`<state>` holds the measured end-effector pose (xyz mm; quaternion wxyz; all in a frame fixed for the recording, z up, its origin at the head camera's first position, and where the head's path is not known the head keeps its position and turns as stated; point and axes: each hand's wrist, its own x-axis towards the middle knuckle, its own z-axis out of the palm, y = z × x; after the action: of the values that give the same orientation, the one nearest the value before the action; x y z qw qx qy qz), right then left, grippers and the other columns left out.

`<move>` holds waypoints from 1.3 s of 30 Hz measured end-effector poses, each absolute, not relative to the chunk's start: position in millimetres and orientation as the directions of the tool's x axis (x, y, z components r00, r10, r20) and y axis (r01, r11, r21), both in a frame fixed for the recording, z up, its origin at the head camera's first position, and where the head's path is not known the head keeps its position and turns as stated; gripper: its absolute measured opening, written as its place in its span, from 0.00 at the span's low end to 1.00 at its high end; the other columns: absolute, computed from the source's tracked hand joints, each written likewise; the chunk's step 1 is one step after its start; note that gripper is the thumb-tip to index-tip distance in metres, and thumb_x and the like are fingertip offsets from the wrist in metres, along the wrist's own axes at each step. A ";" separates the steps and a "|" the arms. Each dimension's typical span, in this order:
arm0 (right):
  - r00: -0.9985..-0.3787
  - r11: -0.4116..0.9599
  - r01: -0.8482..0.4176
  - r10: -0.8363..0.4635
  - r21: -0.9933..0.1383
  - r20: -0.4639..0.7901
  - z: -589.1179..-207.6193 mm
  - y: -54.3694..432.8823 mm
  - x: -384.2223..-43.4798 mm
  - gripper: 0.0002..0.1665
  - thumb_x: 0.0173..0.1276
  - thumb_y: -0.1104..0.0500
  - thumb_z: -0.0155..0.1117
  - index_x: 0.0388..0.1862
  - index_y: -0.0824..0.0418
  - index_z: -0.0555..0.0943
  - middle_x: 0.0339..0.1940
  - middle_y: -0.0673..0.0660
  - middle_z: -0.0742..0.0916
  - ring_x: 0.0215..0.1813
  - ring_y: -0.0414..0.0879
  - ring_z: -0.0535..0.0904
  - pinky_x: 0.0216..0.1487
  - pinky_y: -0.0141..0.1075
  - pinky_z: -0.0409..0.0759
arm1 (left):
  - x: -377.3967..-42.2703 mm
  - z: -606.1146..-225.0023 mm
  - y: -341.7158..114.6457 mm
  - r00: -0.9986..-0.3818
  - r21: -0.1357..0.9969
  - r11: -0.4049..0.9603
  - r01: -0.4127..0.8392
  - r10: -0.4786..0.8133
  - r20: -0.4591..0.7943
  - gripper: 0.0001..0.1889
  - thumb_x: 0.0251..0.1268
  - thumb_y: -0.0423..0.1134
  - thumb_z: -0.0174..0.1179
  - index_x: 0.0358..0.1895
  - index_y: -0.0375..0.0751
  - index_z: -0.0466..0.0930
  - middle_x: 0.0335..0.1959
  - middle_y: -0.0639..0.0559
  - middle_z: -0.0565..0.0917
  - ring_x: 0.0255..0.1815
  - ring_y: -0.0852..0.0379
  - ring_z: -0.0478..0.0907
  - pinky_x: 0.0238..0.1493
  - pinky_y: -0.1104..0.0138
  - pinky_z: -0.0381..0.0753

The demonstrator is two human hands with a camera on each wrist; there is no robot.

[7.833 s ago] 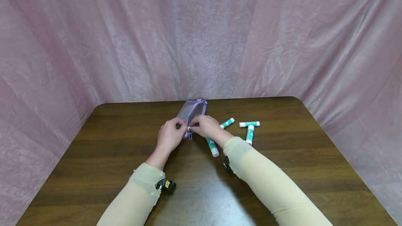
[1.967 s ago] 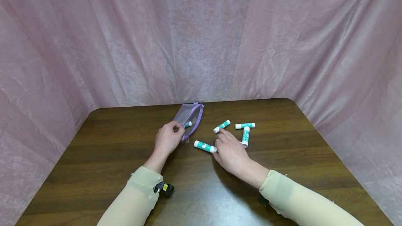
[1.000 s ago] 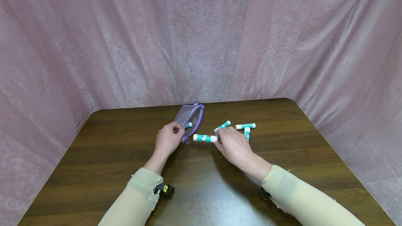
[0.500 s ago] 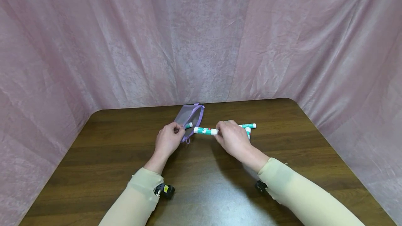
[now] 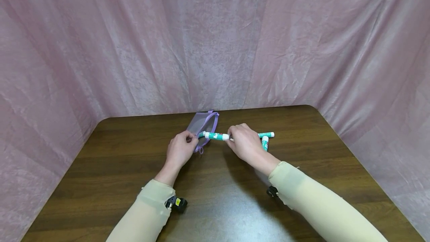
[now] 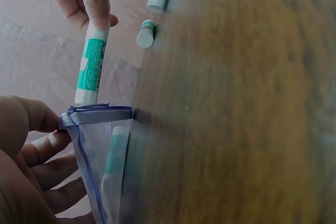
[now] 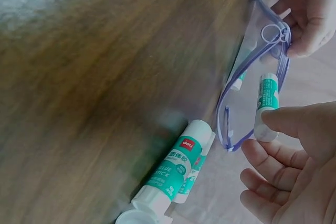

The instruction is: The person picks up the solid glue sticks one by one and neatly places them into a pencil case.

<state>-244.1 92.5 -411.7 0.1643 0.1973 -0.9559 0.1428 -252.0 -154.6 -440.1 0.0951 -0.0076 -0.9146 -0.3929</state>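
Note:
My left hand pinches one side of the mouth of a purple mesh zip pouch, which lies unzipped with its mouth facing right. Through the mesh shows a glue stick lying inside. My right hand holds another glue stick, green with white ends, between thumb and fingers by its right end. Its far end points left, right at the pouch mouth. A zipper pull ring hangs at the near corner of the pouch, by the left fingers.
On the brown wooden table, loose glue sticks lie to the right; one glue stick points toward another glue stick, which is partly behind the right hand. A pink curtain hangs beyond the table's back edge.
Earlier both hands were at the pouch. Then the right hand reached the near glue stick, raised it, and carried it left and away to the pouch mouth. The left hand keeps its grip.

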 end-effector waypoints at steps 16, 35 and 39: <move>-0.895 0.896 -0.402 -0.341 -0.189 0.289 -409.5 76.3 -259.0 0.10 0.74 0.51 0.79 0.43 0.56 0.89 0.38 0.51 0.89 0.48 0.52 0.83 0.42 0.48 0.85 | -253.2 -441.3 -153.5 -0.979 0.707 0.701 0.096 -0.060 0.193 0.07 0.71 0.43 0.66 0.40 0.45 0.89 0.47 0.48 0.92 0.39 0.46 0.82 0.39 0.53 0.77; -0.897 0.887 -0.418 -0.369 -0.197 0.243 -418.4 50.5 -270.4 0.12 0.74 0.49 0.79 0.37 0.55 0.87 0.34 0.51 0.85 0.45 0.52 0.82 0.41 0.47 0.83 | -253.2 -442.3 -154.4 -0.980 0.712 0.696 0.094 -0.062 0.189 0.08 0.73 0.44 0.66 0.41 0.45 0.89 0.50 0.47 0.92 0.43 0.44 0.83 0.43 0.50 0.79; -0.908 0.896 -0.402 -0.362 -0.190 0.212 -418.5 45.7 -271.1 0.12 0.76 0.47 0.77 0.40 0.54 0.88 0.38 0.52 0.86 0.48 0.52 0.83 0.42 0.48 0.85 | -252.3 -441.4 -154.0 -0.981 0.715 0.693 0.093 -0.061 0.187 0.07 0.72 0.44 0.66 0.41 0.45 0.90 0.49 0.47 0.92 0.42 0.44 0.83 0.42 0.51 0.79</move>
<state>-271.1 45.7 -418.5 0.0858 0.1968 -0.9698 0.1156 -252.3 -154.0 -441.4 0.0983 -0.0087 -0.9147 -0.3920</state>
